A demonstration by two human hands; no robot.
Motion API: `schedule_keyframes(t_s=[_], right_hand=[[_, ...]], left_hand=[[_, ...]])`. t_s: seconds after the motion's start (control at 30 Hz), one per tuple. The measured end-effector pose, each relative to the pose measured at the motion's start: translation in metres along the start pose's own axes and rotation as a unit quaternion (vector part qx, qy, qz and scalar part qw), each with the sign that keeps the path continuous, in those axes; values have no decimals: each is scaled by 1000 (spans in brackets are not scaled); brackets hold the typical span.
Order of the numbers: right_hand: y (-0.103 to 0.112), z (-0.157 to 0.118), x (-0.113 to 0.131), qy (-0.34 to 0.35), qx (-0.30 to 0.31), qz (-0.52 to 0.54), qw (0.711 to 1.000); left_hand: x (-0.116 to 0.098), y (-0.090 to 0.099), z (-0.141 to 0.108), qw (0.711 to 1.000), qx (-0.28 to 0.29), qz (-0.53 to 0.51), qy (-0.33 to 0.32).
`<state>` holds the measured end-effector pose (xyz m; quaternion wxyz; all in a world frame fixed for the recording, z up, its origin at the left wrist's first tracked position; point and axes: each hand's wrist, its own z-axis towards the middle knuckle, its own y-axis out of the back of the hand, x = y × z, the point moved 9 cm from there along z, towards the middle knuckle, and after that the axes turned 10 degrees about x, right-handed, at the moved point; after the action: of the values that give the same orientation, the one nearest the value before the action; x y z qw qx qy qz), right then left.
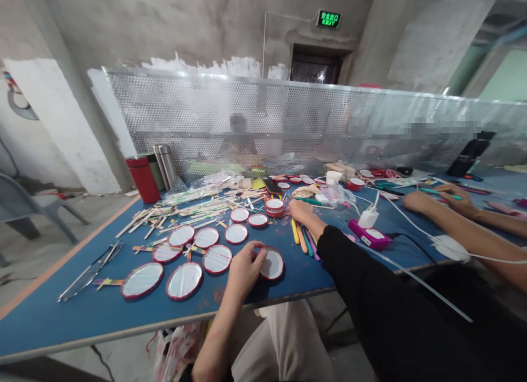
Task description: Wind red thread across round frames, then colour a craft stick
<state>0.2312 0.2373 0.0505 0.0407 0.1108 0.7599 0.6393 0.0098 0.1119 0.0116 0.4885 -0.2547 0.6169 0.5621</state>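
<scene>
Head view: our left hand (246, 264) closely pinches a disc (274, 264), likely steadying it; right hand (303, 213), one o'clock from it, by markers (303, 239): grip unclear.

High above and beyond my right fingers (293, 208), slightly to their right, a lit green sign (329, 20) on the wall (247, 31) reads "安全出口" with "EXIT" beneath. I can read no other lettering.
</scene>
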Motion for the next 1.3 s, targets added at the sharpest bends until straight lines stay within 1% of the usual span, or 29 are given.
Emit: schedule_keyframes(t_s=[0.13,0.23,0.3,0.4,0.5,0.63,0.73,0.8,0.87,0.93,1.0,1.07,1.2,1.3], right_hand=[[7,-4,-8,-21,1,42,999],[13,-13,-13,-18,4,92,996],[13,-23,-13,5,14,137,991],[3,-44,-2,73,38,223,971],[-12,-70,17,142,51,323,934],[-35,-100,42,202,57,457,864],[-52,-115,54,219,69,539,810],[-62,-119,57,221,77,582,779],[-69,-121,58,220,81,615,753],[-73,-122,56,219,82,635,736],[-73,-124,54,220,82,644,728],[-72,-126,54,226,82,642,728],[-70,-129,55,243,82,623,739],[-71,-129,56,250,76,609,748]], left_hand=[[1,1,-1,1000,-8,5,-9],[0,1,-2,1000,-10,-7,-16],[0,2,-2,1000,-12,-18,-20],[-1,3,-3,999,-15,-42,-26],[0,3,-4,997,-9,-73,-34],[2,1,-4,993,7,-113,-40],[5,-3,-3,990,32,-135,-39],[6,-7,-3,987,50,-148,-39],[7,-10,-3,985,61,-160,-36],[8,-11,-3,983,64,-169,-28],[7,-10,-4,983,63,-171,-18],[4,-9,-6,984,62,-169,-10],[-3,-7,-8,984,63,-163,-17],[-3,-6,-9,984,57,-168,-17]])
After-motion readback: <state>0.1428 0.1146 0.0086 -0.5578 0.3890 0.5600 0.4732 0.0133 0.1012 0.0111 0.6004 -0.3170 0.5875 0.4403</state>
